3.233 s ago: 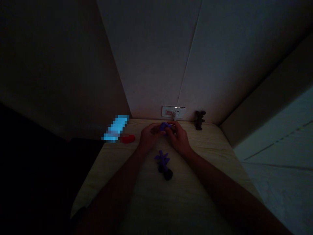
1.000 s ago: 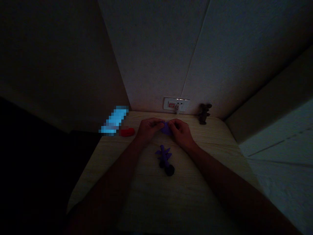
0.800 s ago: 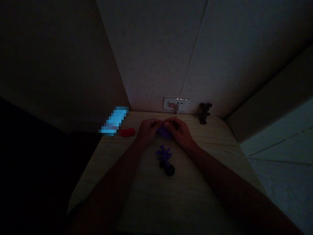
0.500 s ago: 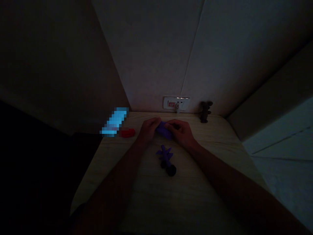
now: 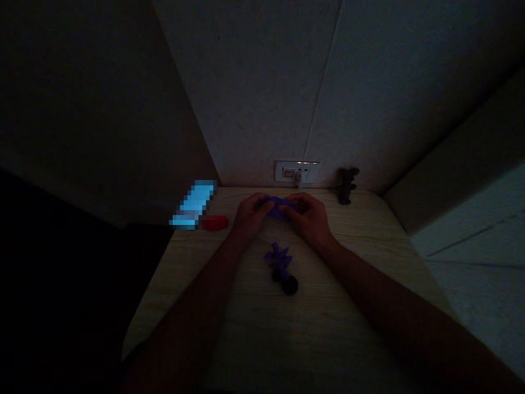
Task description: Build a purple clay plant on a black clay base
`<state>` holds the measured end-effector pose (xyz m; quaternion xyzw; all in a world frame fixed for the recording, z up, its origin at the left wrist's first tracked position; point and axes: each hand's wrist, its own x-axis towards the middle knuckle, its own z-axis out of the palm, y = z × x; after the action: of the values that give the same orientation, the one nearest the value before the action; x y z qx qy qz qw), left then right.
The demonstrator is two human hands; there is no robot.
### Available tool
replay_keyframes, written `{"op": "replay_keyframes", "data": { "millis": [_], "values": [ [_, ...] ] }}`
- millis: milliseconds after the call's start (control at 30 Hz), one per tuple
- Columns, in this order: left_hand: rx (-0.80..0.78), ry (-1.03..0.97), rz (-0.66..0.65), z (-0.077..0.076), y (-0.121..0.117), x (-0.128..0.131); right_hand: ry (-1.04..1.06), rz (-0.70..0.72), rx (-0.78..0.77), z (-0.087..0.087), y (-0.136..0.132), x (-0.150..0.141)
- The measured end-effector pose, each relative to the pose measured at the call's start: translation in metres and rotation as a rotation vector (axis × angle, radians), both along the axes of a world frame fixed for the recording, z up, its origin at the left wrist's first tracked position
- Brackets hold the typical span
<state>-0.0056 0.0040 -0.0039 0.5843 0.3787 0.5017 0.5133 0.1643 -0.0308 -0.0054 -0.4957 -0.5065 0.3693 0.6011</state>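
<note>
In dim light, my left hand (image 5: 251, 215) and my right hand (image 5: 310, 217) meet over the far half of a light wooden table (image 5: 348, 306). Both pinch a small purple lump (image 5: 279, 207) between their fingertips; it looks like soft clay. Closer to me, between my forearms, lies a purple spiky figure (image 5: 279, 259) with a dark ball (image 5: 290, 285) at its near end. Neither hand touches that figure.
A red lump (image 5: 215, 222) lies at the table's left edge, beside a glowing blue blurred patch (image 5: 193, 204). A wall socket (image 5: 296, 171) sits at the back. A small dark figure (image 5: 345, 185) stands at the back right. A pale surface (image 5: 471, 268) lies to the right.
My hands have stayed together on the purple lump, turning and pressing it. The lump's shape and the finger positions shift slightly. The spiky figure has not moved.
</note>
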Motion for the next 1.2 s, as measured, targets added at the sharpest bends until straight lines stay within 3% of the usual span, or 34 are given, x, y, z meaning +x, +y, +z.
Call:
{"op": "replay_keyframes", "data": {
  "millis": [200, 467, 667, 767, 867, 967, 1200],
  "values": [
    [0.089, 0.179, -0.003, 0.0047, -0.0027, 0.0001, -0.083, 0.013, 0.020, 0.0023, -0.0021, 0.0025],
    [-0.018, 0.107, -0.061, 0.0076, -0.0047, -0.0028, -0.025, 0.164, 0.004, 0.0049, -0.0025, 0.0028],
    [-0.049, 0.041, -0.083, 0.0088, -0.0062, 0.0003, -0.031, 0.030, 0.011, 0.0036, 0.0009, 0.0044],
    [-0.024, 0.097, -0.120, 0.0059, -0.0052, 0.0024, 0.037, 0.025, 0.012, 0.0041, 0.0007, 0.0019],
    [-0.017, 0.149, -0.077, 0.0031, -0.0050, 0.0024, 0.095, 0.043, -0.004, 0.0045, 0.0003, 0.0005],
    [-0.018, 0.180, -0.028, 0.0031, -0.0056, 0.0003, 0.072, 0.079, -0.031, 0.0039, 0.0009, 0.0018],
    [-0.058, 0.113, -0.119, 0.0079, -0.0060, -0.0008, 0.056, 0.247, -0.070, 0.0035, 0.0001, 0.0031]
  ]
}}
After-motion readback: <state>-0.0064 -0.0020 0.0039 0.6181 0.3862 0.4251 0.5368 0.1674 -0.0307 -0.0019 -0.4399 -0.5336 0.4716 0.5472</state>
